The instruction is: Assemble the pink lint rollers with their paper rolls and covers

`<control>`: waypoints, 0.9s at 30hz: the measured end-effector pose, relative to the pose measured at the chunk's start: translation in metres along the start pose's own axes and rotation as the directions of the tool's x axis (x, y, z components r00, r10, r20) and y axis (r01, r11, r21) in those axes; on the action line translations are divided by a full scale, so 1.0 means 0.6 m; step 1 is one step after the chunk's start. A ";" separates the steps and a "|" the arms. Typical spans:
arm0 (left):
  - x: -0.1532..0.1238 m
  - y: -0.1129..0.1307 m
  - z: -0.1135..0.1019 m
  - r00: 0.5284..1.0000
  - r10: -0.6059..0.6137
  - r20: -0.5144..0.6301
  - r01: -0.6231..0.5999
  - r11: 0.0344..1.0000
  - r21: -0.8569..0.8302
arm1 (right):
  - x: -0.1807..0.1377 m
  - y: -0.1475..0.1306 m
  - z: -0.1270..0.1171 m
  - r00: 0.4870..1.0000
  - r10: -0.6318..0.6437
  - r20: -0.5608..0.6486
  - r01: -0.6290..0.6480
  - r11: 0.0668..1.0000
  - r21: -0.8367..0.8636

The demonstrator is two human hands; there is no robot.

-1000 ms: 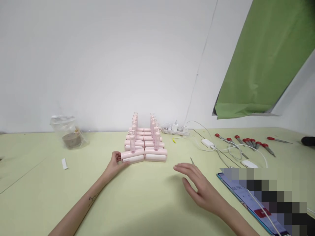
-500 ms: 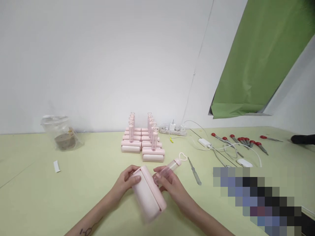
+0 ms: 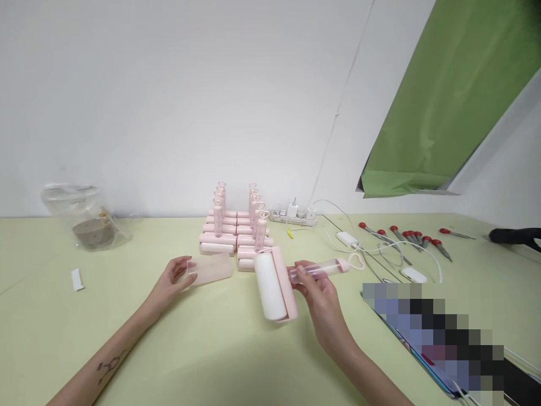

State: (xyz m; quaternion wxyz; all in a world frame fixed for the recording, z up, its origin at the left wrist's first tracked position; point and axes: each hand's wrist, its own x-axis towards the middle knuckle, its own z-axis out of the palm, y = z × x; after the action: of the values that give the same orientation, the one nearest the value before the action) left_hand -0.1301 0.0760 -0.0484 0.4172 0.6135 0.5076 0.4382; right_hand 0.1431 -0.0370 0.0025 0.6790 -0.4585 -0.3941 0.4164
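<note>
My right hand (image 3: pixel 319 290) is closed round the clear handle of a pink lint roller (image 3: pixel 271 286). The roller's white sticky roll faces me, and a heart-shaped loop sticks out at the handle's far end. To the left, my left hand (image 3: pixel 171 282) pinches one end of a translucent pinkish cover (image 3: pixel 213 268), held low over the table and apart from the roller. Behind both hands stand two rows of similar pink lint rollers (image 3: pixel 217 243), their handles upright. The held roller partly hides the front one of the right row.
A plastic bag with a brown-filled tub (image 3: pixel 93 231) stands at the left, near a small white strip (image 3: pixel 76 279). On the right lie a power strip (image 3: pixel 293 219), white cables, several red-ended screwdrivers (image 3: pixel 408 233) and a partly pixelated phone-like object (image 3: pixel 422 361).
The translucent cover has come off the roller and moved left in my left hand. My right hand has carried the roller to the right, baring its white roll. The view has shifted slightly.
</note>
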 end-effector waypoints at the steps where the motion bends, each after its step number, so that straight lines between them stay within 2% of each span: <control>1: -0.002 0.004 0.000 0.999 -0.012 -0.040 0.014 0.999 0.052 | -0.005 0.004 0.003 0.999 0.016 0.036 -0.016 1.000 -0.009; 4: -0.023 0.032 0.014 0.968 0.096 -0.232 -0.067 0.989 0.133 | -0.021 0.015 0.013 0.988 0.074 0.134 -0.071 0.997 -0.027; 5: -0.035 0.044 0.024 0.964 0.145 -0.222 -0.127 0.987 0.093 | -0.027 0.018 0.017 0.981 0.101 0.163 -0.098 0.995 -0.023; 6: -0.048 0.055 0.038 0.973 0.182 -0.141 -0.185 0.983 -0.003 | -0.033 0.020 0.022 0.972 0.131 0.194 -0.131 0.991 -0.013; 7: -0.064 0.064 0.054 0.980 0.201 0.008 -0.198 0.970 -0.141 | -0.039 0.023 0.026 0.960 0.164 0.228 -0.169 0.986 0.000; 8: -0.080 0.071 0.071 0.959 0.197 0.203 -0.135 0.949 -0.283 | -0.045 0.026 0.031 0.945 0.193 0.264 -0.204 0.979 0.016; 9: -0.096 0.076 0.089 0.922 0.174 0.346 -0.024 0.918 -0.396 | -0.049 0.029 0.034 0.929 0.214 0.301 -0.234 0.972 0.030; 11: -0.120 0.079 0.117 0.895 0.000 0.445 0.222 0.866 -0.447 | -0.053 0.035 0.038 0.900 0.232 0.370 -0.260 0.965 0.028; 13: -0.130 0.079 0.128 0.882 -0.174 0.437 0.381 0.809 -0.448 | -0.048 0.041 0.036 0.884 0.256 0.392 -0.267 0.963 -0.026; 14: -0.129 0.079 0.127 0.877 -0.226 0.425 0.422 0.786 -0.452 | -0.043 0.043 0.032 0.890 0.275 0.364 -0.277 0.960 -0.048; 16: -0.119 0.082 0.114 0.878 -0.236 0.417 0.430 0.773 -0.467 | -0.028 0.041 0.023 0.922 0.285 0.260 -0.280 0.958 -0.060; 18: -0.107 0.086 0.099 0.877 -0.206 0.435 0.413 0.786 -0.461 | -0.014 0.033 0.013 0.957 0.219 0.188 -0.206 0.975 -0.087; 20: -0.101 0.090 0.091 0.882 -0.203 0.425 0.405 0.788 -0.464 | -0.004 0.021 0.005 0.969 0.144 0.202 -0.107 0.977 -0.185; 23: -0.104 0.089 0.096 0.887 -0.239 0.396 0.435 0.721 -0.539 | 0.001 0.009 -0.002 0.963 0.153 0.223 -0.061 0.926 -0.372; 27: -0.112 0.081 0.108 0.842 -0.220 0.493 0.512 0.615 -0.600 | 0.001 0.007 -0.008 0.969 0.134 0.209 0.009 0.823 -0.568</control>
State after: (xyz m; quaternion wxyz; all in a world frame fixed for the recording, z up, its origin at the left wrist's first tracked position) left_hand -0.0622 -0.0016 -0.0268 0.7906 0.3549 0.3256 0.3780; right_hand 0.1471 -0.0372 -0.0027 0.4461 -0.5977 -0.5631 0.3558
